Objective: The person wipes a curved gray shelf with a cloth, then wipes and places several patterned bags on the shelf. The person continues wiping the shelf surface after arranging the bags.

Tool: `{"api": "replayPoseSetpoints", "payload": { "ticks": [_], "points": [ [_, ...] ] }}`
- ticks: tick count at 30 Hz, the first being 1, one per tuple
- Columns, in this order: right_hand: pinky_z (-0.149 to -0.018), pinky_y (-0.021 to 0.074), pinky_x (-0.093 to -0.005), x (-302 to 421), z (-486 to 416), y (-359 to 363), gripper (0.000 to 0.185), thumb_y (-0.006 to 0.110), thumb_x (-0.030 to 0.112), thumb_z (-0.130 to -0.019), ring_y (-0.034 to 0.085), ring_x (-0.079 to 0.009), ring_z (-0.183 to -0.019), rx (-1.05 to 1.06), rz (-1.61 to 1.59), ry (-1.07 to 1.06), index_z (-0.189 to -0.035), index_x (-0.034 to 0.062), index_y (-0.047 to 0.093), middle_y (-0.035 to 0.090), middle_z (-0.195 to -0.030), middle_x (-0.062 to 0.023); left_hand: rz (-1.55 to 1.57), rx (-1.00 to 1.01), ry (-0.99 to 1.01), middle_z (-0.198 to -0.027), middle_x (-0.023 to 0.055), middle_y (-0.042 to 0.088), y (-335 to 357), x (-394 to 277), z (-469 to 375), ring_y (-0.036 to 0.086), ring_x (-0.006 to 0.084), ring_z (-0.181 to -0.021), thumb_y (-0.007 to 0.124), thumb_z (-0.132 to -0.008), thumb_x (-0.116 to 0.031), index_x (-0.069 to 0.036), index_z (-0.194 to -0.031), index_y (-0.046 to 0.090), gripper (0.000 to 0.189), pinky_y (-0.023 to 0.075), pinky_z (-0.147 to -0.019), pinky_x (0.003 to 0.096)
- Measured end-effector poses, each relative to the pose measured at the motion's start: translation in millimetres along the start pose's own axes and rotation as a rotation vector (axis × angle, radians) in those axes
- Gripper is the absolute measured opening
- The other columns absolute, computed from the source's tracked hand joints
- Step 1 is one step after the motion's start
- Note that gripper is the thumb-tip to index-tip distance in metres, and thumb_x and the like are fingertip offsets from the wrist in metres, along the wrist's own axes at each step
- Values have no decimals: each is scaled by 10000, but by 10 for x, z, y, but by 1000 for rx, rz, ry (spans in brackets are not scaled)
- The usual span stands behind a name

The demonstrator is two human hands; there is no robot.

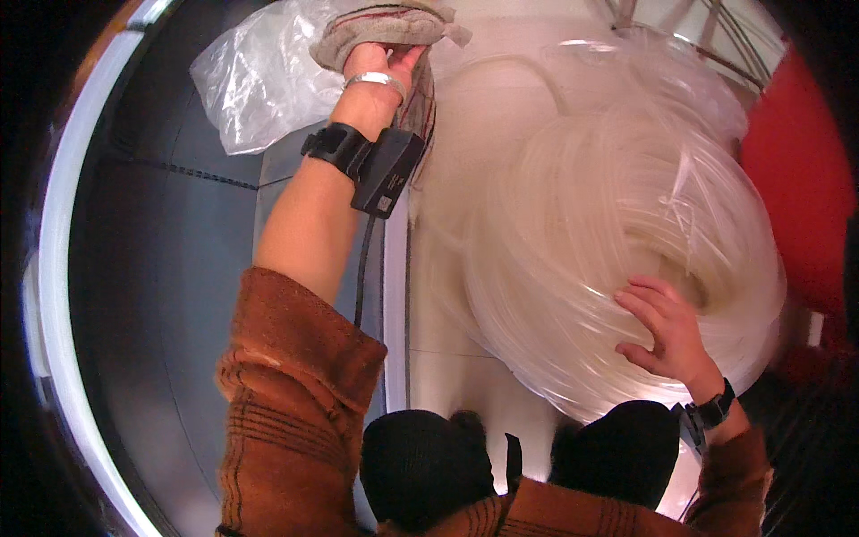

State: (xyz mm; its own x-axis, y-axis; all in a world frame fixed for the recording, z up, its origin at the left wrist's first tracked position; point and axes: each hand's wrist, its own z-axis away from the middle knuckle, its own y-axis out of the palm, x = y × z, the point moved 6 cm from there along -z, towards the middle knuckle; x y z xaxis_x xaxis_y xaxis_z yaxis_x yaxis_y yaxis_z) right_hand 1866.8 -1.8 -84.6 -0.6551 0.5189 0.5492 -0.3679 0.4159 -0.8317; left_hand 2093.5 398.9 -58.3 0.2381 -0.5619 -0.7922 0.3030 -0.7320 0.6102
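Observation:
My left hand [382,59] reaches to the far side and holds a folded grey cloth [382,30] with a dark red stripe. The cloth hides most of the fingers. Part of the fabric hangs down beside my wrist. A large coil of clear plastic tubing [557,221] lies on the floor in front of me. Over the near right part of the coil is my right hand [661,329], fingers apart and nothing in them. Whether its fingertips touch the tubing, I cannot tell.
A crumpled clear plastic bag [268,87] lies beyond my left forearm, on a grey panelled surface [201,241] with a pale edge strip [396,302]. A red object [798,174] stands right of the coil. Metal rods [721,43] show at the far right.

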Motion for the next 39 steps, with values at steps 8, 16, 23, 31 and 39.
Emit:
{"api": "replayPoseSetpoints", "payload": {
  "ticks": [8,16,23,31,39],
  "points": [
    [-951,436,-416,-144,60,64,625,763,263,-671,510,-313,-1164,11,-127,-58,-1244,113,562,585,-1165,-121,-324,211,-153,-1346,47,501,757,159,380,485,260,-1213,488,-973,-296,-141,-1305,485,367,430,-1008,472],
    [-956,428,-427,-159,60,76,628,761,260,-674,510,-319,-1170,-25,-223,-91,-1249,109,556,582,-1195,-127,-277,356,-132,-1289,114,550,1438,277,1114,532,304,-1171,478,-969,-307,-67,-1268,512,385,418,-1018,501],
    [-974,416,-427,-206,94,130,650,773,183,-655,492,-338,-1193,-45,-334,-111,-1254,75,543,575,-1219,-136,-342,-371,-127,-1257,113,567,-313,-1184,1972,541,285,-1152,430,-959,-344,-77,-1227,544,395,430,-992,495],
    [-978,417,-432,32,9,41,678,778,130,-609,486,-360,-1201,56,-241,-2,-1243,74,545,564,-1220,-166,-589,-1147,-294,-1278,83,539,-3377,-2091,4668,528,263,-1142,445,-937,-446,-95,-1293,485,502,459,-938,409],
    [-974,409,-457,2,-34,84,691,757,167,-575,477,-379,-1180,141,-157,71,-1223,56,544,564,-1179,-179,-871,-1607,-512,-1058,139,641,-5148,-1983,4814,625,251,-879,636,-809,-228,-1,-1121,623,386,511,-720,417]
  ]
}}
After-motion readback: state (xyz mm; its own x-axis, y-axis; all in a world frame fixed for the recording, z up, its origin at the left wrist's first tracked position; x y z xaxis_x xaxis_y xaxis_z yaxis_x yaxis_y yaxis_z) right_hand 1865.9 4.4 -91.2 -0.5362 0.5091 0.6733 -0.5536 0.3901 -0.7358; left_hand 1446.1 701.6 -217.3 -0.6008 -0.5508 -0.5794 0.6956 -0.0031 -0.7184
